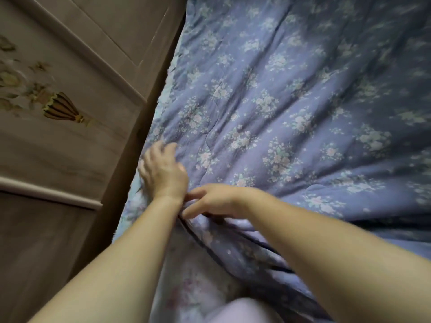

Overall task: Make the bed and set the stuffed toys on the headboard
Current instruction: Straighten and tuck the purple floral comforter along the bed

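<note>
- So the blue floral quilt (291, 101) is already spread over most of the bed, filling the frame from 12 o'clock round to 4 o'clock. Still pretty wrinkled though, with long creases fanning out from the hands.
- Left hand (163, 169) is at about 9 o'clock from centre, pressed onto the quilt right at its edge by the cabinet (70, 89). Fingers curled and bunching the fabric a bit; looks like a loose grip on the cloth, but I can't tell if it's really pinching or just pushing.
- Right hand (217, 201) sits just beside the left wrist, fingers down in a fold of the quilt. That grip looks closed on the fold, though the fingertips are buried so I can't be sure.
- My read: the spreading is mostly done; smoothing and straightening this near corner is what's in hand.
- Still left: the stuffed toys. None in view, no headboard either, no pillows.
- Hard to make out: the lower edge around 6 o'clock is blurry, with a paler floral layer (198, 287) under the quilt that could be a sheet. The gap between bed and cabinet is dark.
</note>
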`<state>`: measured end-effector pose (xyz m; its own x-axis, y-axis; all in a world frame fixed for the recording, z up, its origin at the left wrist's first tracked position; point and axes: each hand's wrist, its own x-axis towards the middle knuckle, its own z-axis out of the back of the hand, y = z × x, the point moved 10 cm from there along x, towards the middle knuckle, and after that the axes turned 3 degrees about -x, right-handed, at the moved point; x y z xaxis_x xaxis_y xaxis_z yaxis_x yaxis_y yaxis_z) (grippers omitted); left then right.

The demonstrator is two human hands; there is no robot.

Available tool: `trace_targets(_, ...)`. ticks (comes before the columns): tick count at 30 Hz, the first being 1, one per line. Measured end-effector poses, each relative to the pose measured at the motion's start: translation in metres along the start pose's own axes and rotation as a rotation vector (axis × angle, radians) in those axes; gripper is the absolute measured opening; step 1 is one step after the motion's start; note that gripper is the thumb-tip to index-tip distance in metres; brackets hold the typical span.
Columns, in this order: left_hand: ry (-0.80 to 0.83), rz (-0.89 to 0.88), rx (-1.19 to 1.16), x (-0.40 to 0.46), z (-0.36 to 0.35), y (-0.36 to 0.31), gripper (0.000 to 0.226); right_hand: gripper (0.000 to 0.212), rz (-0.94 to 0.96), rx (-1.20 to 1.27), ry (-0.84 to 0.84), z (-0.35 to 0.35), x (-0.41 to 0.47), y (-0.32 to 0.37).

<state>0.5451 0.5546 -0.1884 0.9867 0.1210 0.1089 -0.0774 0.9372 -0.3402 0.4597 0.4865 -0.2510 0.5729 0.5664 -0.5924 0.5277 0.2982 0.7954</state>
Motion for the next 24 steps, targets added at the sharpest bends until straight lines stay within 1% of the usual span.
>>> trace_targets(1,0.067,-0.067,-0.022,-0.006,-0.008,-0.015,0.04,0.042,-0.026,0.006,-0.014,0.014,-0.009,-0.004)
trace_targets(2,0.14,-0.119,-0.06,-0.013,-0.016,-0.029,0.034,0.04,-0.052,0.004,-0.069,0.032,-0.019,-0.01)
trace_targets(4,0.294,-0.185,-0.126,-0.033,-0.034,-0.055,0.033,0.028,-0.08,0.004,-0.231,0.079,-0.047,-0.024)
trace_targets(6,0.466,-0.192,-0.09,-0.06,-0.059,-0.077,0.04,0.023,-0.11,-0.003,-0.399,0.123,-0.084,-0.042)
trace_targets(8,0.651,-0.165,0.013,-0.092,-0.089,-0.096,0.051,0.021,-0.171,-0.069,-0.578,0.165,-0.125,-0.063)
trace_targets(10,0.804,-0.145,0.097,-0.122,-0.112,-0.112,0.069,0.02,-0.255,-0.279,-0.734,0.202,-0.165,-0.082)
trace_targets(12,0.909,-0.111,0.121,-0.139,-0.125,-0.118,0.082,0.021,-0.364,-0.515,-0.807,0.223,-0.192,-0.099)
trace_targets(14,0.958,-0.089,0.134,-0.144,-0.13,-0.118,0.085,0.024,-0.46,-0.663,-0.816,0.231,-0.205,-0.114)
trace_targets(17,0.951,-0.083,0.19,-0.143,-0.135,-0.118,0.085,0.031,-0.518,-0.784,-0.789,0.23,-0.206,-0.127)
trace_targets(20,0.937,-0.062,0.226,-0.14,-0.139,-0.118,0.087,0.045,-0.466,-0.807,-0.834,0.223,-0.19,-0.124)
trace_targets(24,0.896,-0.019,0.248,-0.133,-0.146,-0.113,0.09,0.056,-0.38,-0.723,-0.957,0.212,-0.172,-0.12)
